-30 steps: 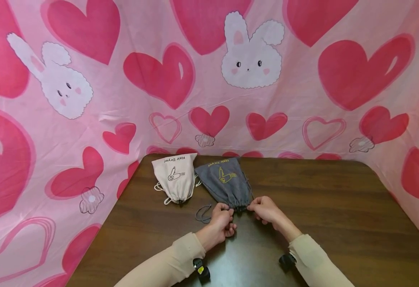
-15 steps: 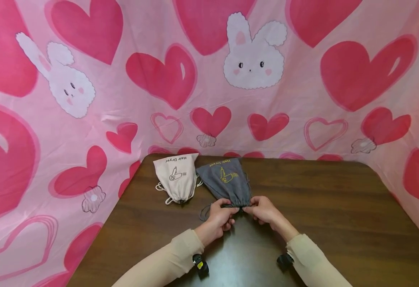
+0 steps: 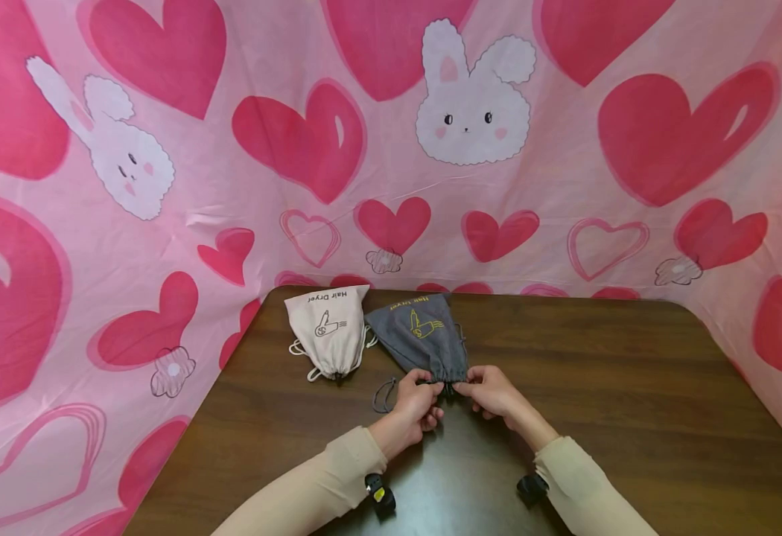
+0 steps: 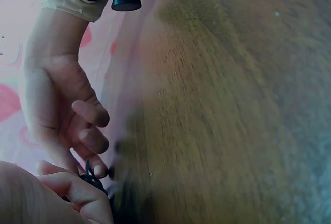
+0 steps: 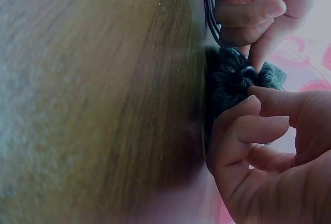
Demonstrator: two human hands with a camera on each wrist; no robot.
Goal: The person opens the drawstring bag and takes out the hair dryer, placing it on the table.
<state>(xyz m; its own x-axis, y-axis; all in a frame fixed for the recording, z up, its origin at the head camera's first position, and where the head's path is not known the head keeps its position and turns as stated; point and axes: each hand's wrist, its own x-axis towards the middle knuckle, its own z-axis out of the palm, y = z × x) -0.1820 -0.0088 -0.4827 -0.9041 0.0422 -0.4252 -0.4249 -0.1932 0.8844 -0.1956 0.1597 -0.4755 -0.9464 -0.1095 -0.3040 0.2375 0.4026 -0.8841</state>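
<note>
Fingers of the left hand (image 3: 414, 406) and right hand (image 3: 494, 391) are narrowed to a pinch on either side of the gathered mouth of the grey pouch (image 3: 418, 335), probably to control the bunched cloth evenly. The pouch lies flat near the far edge of the worktop (image 3: 599, 372), left of that edge's middle, its mouth towards the near edge, which seems to suit the hands' reach. A grey cord (image 3: 377, 402) loops out beside the left hand. Just beside the pouch, nearer the far left corner, the cream pouch (image 3: 326, 342) points its mouth the same way, untouched.
</note>
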